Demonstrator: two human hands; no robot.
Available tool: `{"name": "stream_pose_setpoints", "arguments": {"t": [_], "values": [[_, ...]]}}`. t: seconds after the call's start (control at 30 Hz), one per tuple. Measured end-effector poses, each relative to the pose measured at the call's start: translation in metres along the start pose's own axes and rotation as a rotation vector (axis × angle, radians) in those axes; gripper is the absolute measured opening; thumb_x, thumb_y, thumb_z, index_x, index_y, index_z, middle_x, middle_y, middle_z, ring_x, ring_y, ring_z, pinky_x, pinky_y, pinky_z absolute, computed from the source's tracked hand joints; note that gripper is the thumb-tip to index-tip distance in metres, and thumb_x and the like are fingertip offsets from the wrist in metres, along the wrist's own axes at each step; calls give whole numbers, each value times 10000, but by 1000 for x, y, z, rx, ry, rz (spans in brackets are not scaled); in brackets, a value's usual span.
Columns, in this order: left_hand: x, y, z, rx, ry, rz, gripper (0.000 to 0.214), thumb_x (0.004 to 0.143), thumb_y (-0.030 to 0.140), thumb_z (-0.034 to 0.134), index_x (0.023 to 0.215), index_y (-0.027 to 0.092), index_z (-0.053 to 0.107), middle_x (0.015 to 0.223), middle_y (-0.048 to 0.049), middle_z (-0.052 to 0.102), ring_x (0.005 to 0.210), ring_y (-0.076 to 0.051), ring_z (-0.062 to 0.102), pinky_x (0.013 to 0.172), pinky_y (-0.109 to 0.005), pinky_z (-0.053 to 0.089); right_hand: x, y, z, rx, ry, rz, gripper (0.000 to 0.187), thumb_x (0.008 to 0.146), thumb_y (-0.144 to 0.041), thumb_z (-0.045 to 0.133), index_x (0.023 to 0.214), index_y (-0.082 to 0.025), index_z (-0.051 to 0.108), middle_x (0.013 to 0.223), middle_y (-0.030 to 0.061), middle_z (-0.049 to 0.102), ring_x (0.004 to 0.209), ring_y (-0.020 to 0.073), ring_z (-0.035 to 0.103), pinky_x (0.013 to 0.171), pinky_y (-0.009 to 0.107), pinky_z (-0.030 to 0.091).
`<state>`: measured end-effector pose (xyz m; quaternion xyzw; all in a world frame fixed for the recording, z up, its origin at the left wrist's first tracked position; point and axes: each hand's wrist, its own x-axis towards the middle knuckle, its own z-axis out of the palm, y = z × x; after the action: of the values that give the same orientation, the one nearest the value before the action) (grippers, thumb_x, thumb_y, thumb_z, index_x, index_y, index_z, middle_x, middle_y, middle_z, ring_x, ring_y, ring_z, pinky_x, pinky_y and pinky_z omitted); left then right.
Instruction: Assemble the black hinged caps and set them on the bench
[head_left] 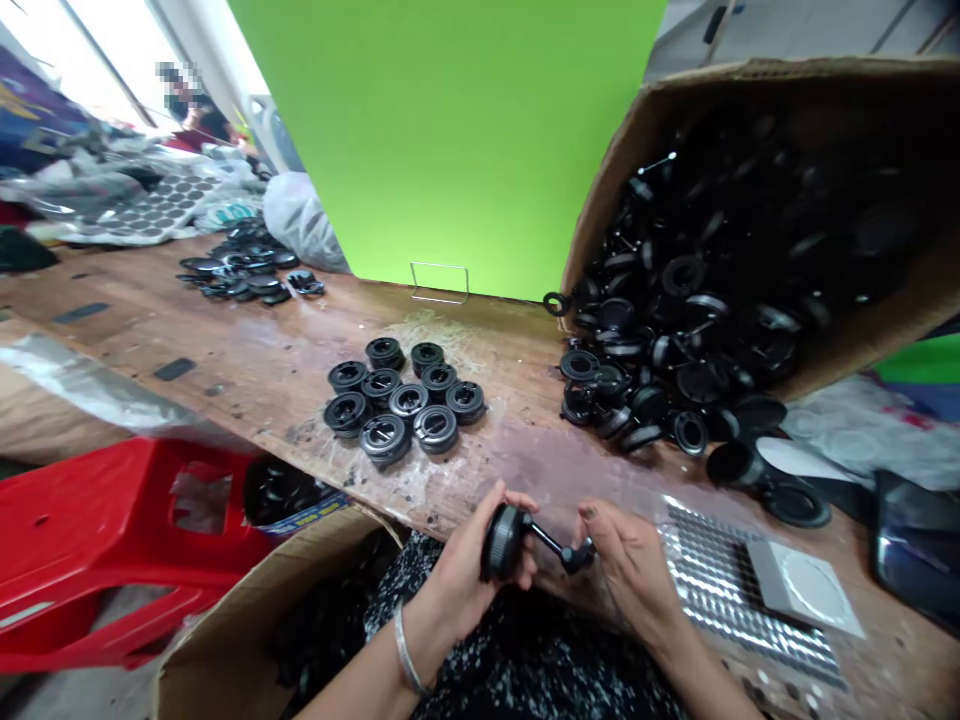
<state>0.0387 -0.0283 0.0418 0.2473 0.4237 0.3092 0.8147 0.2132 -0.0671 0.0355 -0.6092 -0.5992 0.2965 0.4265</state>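
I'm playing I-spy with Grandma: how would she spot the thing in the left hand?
Start at the green board, then go down past black discs on the wooden table. At the near edge, the left hand holds a round black part. Unlike those discs, it shows a rod sticking out.

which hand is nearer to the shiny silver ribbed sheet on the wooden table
Right. The right hand is close beside the left edge of the silver sheet; the left hand is farther off to the left, holding a round black plastic part.
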Motion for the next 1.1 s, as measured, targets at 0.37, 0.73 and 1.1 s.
{"name": "stream_pose_setpoints", "arguments": {"t": [0.37,0.73,1.1], "values": [[2,-1,-80,1234,414,831,570,760,254,742,1303,254,567,1218,-104,573,1160,-300,498,1019,-519,415,102,-72,76,-723,-175,-133,487,991,-429,351,736,-180,682,760,114,707,654,197,622,564,281,288],[1,0,-82,1277,388,794,547,770,262,738,1292,211,582,1220,-119,573,1155,-312,483,1006,-510,429,113,-51,100,-735,-315,-135,499,993,-342,320,651,-199,655,603,61,664,532,168,587,501,262,306],[9,-6,-72,1295,484,785,689,677,123,624,1352,194,502,1232,-119,564,1122,-328,475,952,-503,408,68,-42,124,-959,-51,-244,385,998,-334,354,739,-197,605,694,45,664,556,157,611,483,280,241]]}}
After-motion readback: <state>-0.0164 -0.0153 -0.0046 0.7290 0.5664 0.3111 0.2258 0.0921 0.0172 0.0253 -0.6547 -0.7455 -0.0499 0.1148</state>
